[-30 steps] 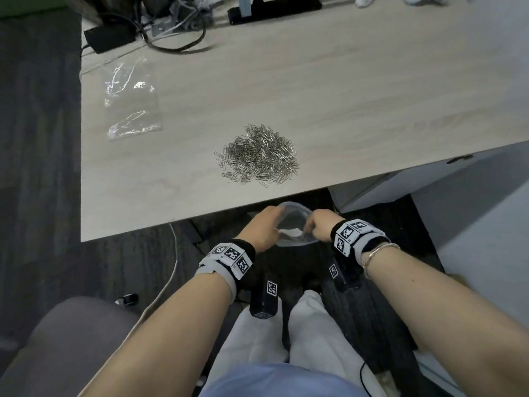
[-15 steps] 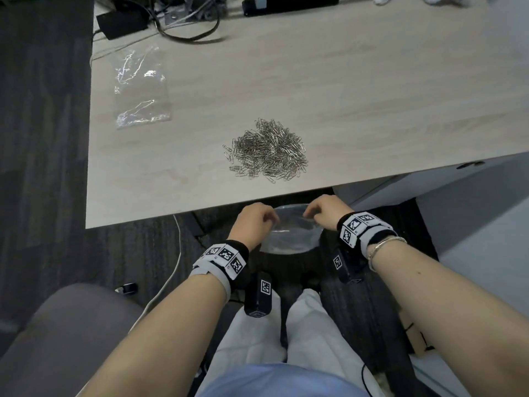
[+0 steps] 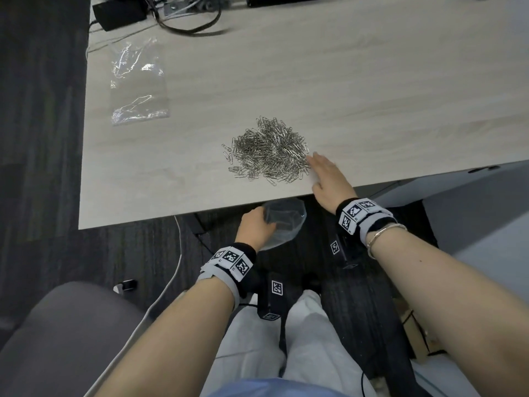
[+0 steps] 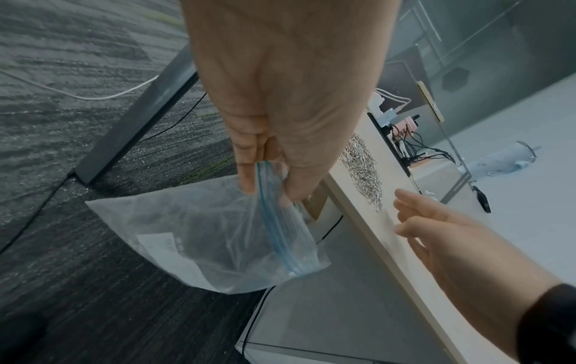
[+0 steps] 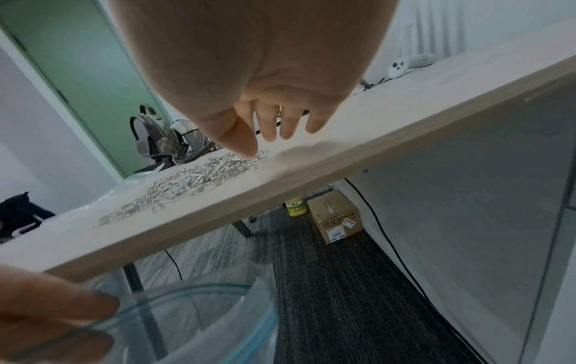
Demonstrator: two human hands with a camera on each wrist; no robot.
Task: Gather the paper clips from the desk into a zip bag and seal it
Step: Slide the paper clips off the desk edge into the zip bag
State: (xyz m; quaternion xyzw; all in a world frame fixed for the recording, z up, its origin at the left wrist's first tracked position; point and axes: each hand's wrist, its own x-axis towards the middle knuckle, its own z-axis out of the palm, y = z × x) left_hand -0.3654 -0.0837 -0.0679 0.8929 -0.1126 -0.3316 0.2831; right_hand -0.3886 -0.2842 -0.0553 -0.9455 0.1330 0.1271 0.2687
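A heap of silver paper clips [image 3: 269,150] [image 5: 187,182] [image 4: 363,170] lies on the pale wooden desk [image 3: 357,90] close to its front edge. My left hand [image 3: 256,226] [image 4: 271,157] pinches the blue zip rim of a clear zip bag [image 3: 283,222] [image 4: 218,236] [image 5: 199,317], whose mouth gapes open just below the desk edge. My right hand [image 3: 326,176] [image 5: 274,130] [image 4: 436,221] is over the desk with straight fingers, its tips at the right side of the heap. It holds nothing.
A second clear plastic bag [image 3: 140,81] lies flat at the desk's left. Black cables and an adapter [image 3: 120,11] sit at the back edge. Under the desk are a cardboard box [image 5: 335,216], a white cord [image 3: 169,285] and dark carpet. A grey chair [image 3: 57,333] stands at my left.
My right hand has let go of the bag and risen onto the desk beside the clips. The left hand alone keeps the bag, now with its mouth open under the edge.
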